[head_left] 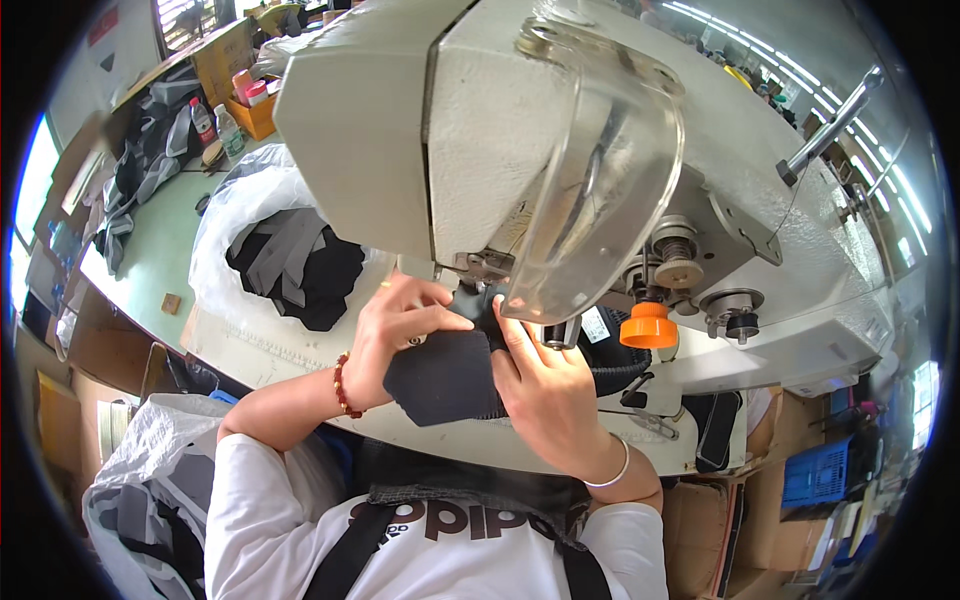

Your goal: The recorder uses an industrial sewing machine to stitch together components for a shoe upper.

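Under the big sewing machine (560, 130), left hand (395, 335) pinching a dark cloth piece (440, 378), right hand (545, 390) pressing flat on it, fingers together

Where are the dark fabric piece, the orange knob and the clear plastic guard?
dark fabric piece (440, 375), head view, middle of the cloth between both hands
orange knob (649, 326), head view, its side face
clear plastic guard (600, 190), head view, its curved front
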`<move>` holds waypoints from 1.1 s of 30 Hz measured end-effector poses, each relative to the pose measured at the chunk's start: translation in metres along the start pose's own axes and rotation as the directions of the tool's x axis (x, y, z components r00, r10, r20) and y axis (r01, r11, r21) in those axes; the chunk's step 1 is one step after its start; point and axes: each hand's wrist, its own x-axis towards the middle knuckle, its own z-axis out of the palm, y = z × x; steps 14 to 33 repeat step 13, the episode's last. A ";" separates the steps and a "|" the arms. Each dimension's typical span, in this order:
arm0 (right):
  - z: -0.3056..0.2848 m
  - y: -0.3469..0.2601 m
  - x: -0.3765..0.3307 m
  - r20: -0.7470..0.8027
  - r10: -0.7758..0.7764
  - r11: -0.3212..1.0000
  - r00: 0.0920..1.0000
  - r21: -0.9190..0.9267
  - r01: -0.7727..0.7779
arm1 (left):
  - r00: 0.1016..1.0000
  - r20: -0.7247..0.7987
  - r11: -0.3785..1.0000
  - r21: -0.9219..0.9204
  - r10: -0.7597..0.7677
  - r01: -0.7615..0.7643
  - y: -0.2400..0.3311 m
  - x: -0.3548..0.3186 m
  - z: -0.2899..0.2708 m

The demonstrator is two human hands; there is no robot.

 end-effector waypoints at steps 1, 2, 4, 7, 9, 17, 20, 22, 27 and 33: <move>0.000 0.000 0.000 -0.009 0.004 1.000 1.000 -0.002 -0.004 | 0.998 -0.061 1.000 0.024 0.010 -0.008 0.002 0.002 0.002; 0.000 0.000 0.000 -0.015 0.008 1.000 1.000 0.001 -0.008 | 0.994 -0.113 0.998 0.058 -0.002 0.008 0.002 0.004 0.003; 0.000 0.000 0.001 -0.031 0.008 1.000 0.999 -0.008 -0.008 | 0.995 -0.046 0.996 -0.002 0.088 -0.088 -0.004 0.008 -0.009; 0.000 0.003 0.004 -0.081 -0.015 0.999 0.997 -0.034 0.012 | 0.994 0.062 0.937 -0.332 -0.092 0.108 -0.009 0.014 -0.017; 0.000 0.006 0.006 -0.124 -0.038 0.999 0.992 -0.028 0.034 | 0.986 0.161 0.951 -0.293 -0.049 0.096 -0.010 0.018 -0.027; -0.001 0.005 0.005 -0.059 -0.014 0.999 0.998 -0.036 0.012 | 0.927 0.268 0.961 -0.159 0.264 -0.228 -0.010 0.032 -0.034; -0.001 0.005 0.005 -0.059 -0.014 0.999 0.998 -0.036 0.012 | 0.927 0.268 0.961 -0.159 0.264 -0.228 -0.010 0.032 -0.034; -0.001 0.005 0.005 -0.059 -0.014 0.999 0.998 -0.036 0.012 | 0.927 0.268 0.961 -0.159 0.264 -0.228 -0.010 0.032 -0.034; -0.001 0.005 0.005 -0.059 -0.014 0.999 0.998 -0.036 0.012 | 0.927 0.268 0.961 -0.159 0.264 -0.228 -0.010 0.032 -0.034; -0.001 0.005 0.005 -0.059 -0.014 0.999 0.998 -0.036 0.012 | 0.927 0.268 0.961 -0.159 0.264 -0.228 -0.010 0.032 -0.034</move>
